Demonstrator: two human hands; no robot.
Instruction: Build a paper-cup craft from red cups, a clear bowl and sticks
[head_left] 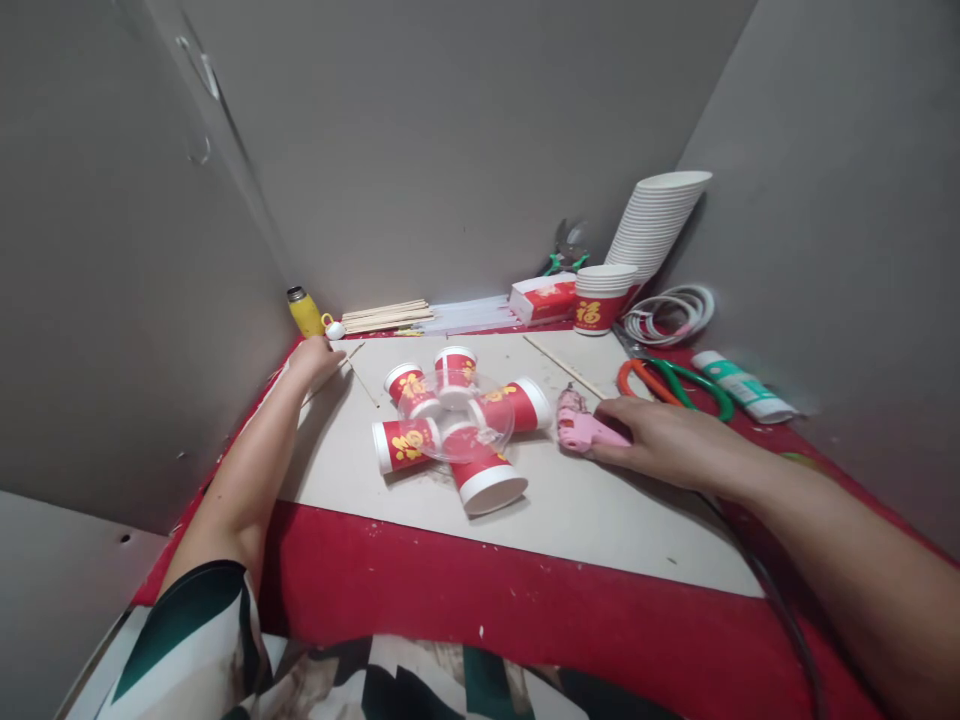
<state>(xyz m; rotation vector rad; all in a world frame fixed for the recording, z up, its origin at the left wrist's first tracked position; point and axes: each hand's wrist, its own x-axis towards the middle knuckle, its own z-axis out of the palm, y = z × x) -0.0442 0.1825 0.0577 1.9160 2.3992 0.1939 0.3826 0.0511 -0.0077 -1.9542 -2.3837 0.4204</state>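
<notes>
Several red paper cups point(450, 425) lie on their sides in a ring on a pale board point(600, 520), with a clear plastic disc point(457, 415) over their middle. My right hand point(667, 440) rests on a pink glue gun point(581, 428) just right of the cups, fingers closed round its handle. My left hand point(316, 358) reaches to the board's far left corner and pinches the end of a thin wooden stick point(346, 358).
A red cloth point(450, 590) covers the table. Along the back wall lie a yellow bottle point(306, 312), wooden sticks point(386, 316), a red-and-white box point(541, 298), stacked cups point(604, 298) and white bowls point(656, 225). Scissors point(675, 382), a coiled cable point(667, 315) and a tube point(742, 387) lie right.
</notes>
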